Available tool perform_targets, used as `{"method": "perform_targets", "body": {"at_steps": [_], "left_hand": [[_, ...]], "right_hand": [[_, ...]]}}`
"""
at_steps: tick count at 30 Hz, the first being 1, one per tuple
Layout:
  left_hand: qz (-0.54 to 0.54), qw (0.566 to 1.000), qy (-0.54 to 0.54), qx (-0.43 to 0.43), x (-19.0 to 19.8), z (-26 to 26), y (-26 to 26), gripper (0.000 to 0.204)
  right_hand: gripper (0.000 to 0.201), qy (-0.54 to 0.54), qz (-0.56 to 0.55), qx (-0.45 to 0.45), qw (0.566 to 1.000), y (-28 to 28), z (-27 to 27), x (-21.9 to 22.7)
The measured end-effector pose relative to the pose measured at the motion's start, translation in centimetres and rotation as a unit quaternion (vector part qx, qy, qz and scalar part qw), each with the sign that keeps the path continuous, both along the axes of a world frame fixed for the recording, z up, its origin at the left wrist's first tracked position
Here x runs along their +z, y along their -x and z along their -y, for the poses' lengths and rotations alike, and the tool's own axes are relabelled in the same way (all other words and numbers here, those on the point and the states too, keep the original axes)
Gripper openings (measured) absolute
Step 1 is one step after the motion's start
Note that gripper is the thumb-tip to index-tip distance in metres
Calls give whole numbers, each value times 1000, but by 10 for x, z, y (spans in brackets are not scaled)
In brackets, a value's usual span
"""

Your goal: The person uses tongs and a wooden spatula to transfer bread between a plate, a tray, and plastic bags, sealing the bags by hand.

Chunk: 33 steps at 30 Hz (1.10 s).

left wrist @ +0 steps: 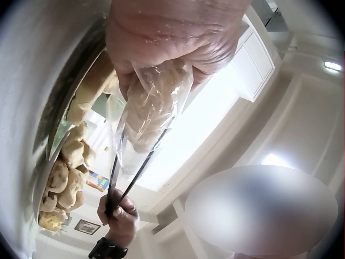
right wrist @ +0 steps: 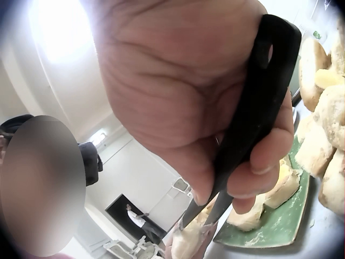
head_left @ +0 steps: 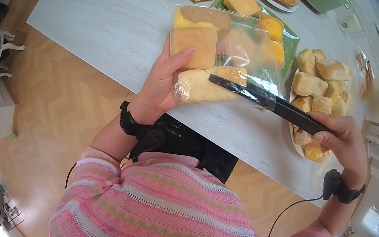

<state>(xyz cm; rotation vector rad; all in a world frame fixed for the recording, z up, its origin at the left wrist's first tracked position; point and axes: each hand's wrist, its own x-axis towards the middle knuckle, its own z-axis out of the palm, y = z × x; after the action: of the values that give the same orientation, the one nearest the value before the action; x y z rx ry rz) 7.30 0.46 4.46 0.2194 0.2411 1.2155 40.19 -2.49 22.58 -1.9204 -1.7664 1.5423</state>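
- Left hand [head_left: 159, 84] grips the clear bag [head_left: 253, 66], thumb over its square bun [head_left: 194, 45].
- Right hand [head_left: 345, 141] curls round black tongs [head_left: 296, 116], tips at the bagged pale roll [head_left: 199, 88].

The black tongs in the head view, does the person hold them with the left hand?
No, the right hand grips the black tongs, while the left hand holds the clear bag.
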Motion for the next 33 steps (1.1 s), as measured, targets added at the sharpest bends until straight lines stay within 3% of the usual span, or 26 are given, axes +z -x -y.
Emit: {"method": "perform_targets", "body": {"at_steps": [3, 10, 16, 21, 23, 25, 27, 29, 33], "left_hand": [[-48, 998, -32, 6, -1, 0, 0, 62], [32, 999, 6, 13, -7, -1, 7, 61], [36, 999, 4, 1, -12, 2, 4, 64], [-19, 1000, 2, 24, -10, 5, 9, 68], [-5, 999, 17, 36, -14, 6, 12, 69], [-15, 999, 9, 29, -14, 8, 9, 69], [-24, 999, 4, 25, -17, 7, 7, 69], [-12, 1000, 3, 16, -22, 9, 9, 68], [-81, 994, 46, 49, -39, 12, 15, 62]], "right_hand": [[38, -51, -18, 20, 998, 8, 7, 2], [39, -72, -19, -43, 996, 3, 17, 18], [39, -167, 19, 21, 985, 13, 23, 0], [42, -111, -47, -109, 987, -11, 35, 1], [43, -144, -35, -122, 981, -33, 48, -7], [43, -217, -21, -209, 953, -51, 62, -15], [43, -252, -5, -234, 939, -70, 76, -21], [44, -323, -14, -324, 889, -86, 92, -28], [50, -329, -29, -423, 844, -119, 120, -52]]}}
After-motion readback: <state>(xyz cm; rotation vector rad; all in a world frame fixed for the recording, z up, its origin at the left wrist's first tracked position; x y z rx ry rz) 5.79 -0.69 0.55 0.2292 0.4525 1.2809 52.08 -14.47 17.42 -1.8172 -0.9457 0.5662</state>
